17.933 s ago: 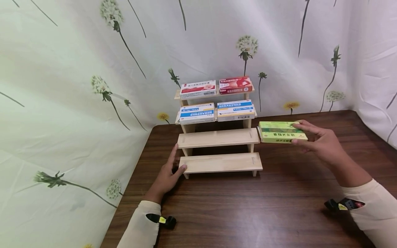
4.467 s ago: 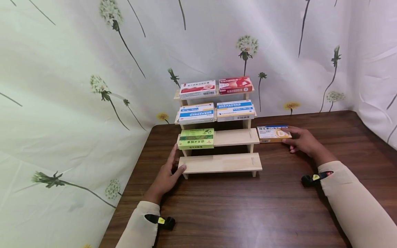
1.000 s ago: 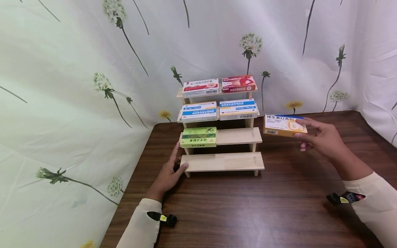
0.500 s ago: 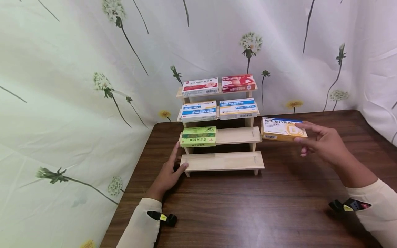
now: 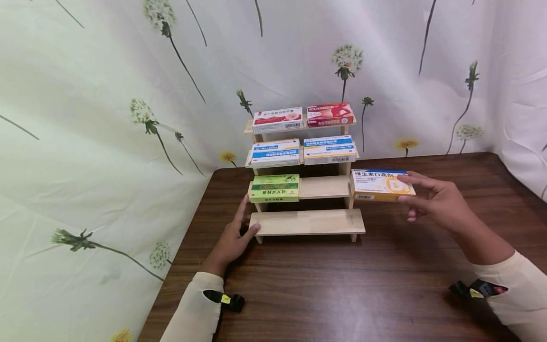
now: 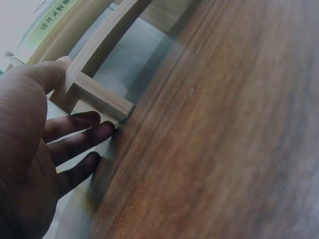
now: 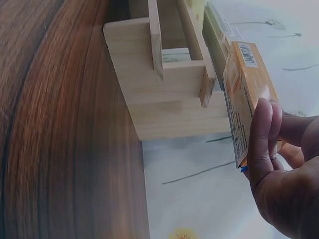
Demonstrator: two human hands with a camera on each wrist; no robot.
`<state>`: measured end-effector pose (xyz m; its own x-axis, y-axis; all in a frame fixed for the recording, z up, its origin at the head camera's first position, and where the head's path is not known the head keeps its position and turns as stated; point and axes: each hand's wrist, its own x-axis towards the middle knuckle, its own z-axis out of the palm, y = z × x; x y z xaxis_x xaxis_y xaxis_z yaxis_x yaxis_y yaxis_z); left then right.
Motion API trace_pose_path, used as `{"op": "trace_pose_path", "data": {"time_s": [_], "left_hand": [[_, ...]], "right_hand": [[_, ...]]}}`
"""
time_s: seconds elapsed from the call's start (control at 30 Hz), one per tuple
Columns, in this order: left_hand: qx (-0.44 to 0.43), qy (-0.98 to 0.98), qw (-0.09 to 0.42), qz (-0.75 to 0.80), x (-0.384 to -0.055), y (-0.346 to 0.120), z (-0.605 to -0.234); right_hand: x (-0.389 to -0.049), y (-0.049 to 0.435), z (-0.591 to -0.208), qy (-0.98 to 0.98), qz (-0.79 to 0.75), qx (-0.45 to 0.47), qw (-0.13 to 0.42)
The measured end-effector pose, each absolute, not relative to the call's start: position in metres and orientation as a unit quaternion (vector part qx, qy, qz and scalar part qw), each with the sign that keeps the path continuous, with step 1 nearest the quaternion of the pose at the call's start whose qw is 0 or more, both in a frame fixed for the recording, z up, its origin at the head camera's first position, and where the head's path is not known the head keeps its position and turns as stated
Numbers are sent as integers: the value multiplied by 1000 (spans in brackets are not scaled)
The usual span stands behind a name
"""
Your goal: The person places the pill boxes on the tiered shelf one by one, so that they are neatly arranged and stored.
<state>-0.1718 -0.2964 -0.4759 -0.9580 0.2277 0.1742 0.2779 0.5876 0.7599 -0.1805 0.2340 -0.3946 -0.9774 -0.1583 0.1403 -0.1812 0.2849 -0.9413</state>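
My right hand (image 5: pixel 444 204) pinches a white-and-orange medicine box (image 5: pixel 380 185) between thumb and fingers, its left end overlapping the right end of the third step down in the head view. In the right wrist view the box (image 7: pixel 249 94) is tilted beside the wooden stepped rack (image 7: pixel 169 99). My left hand (image 5: pixel 231 240) rests against the rack's left side, its thumb on the end of the lowest step (image 5: pixel 307 222) and its other fingers loosely extended in the left wrist view. A green medicine box (image 5: pixel 275 187) lies on the left half of the third step.
The top step carries a white-and-red box (image 5: pixel 278 118) and a red box (image 5: pixel 330 114). Two blue-and-white boxes (image 5: pixel 275 153) (image 5: pixel 329 149) lie on the second step. The rack stands on a dark wooden table (image 5: pixel 325 294), before a flower-print cloth (image 5: pixel 282 57).
Earlier, the right hand held the green box, which now lies on the third step. It then took the white-and-orange box, lifted it, and has now moved it left and lower, toward the rack.
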Motion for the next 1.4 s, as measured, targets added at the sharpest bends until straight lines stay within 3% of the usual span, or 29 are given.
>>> {"op": "trace_pose_path", "data": {"time_s": [1.4], "left_hand": [[-148,-889,33,-431,-170,-298,-477]], "right_hand": [[-188,164,-385,-810,570,137,-12]]}}
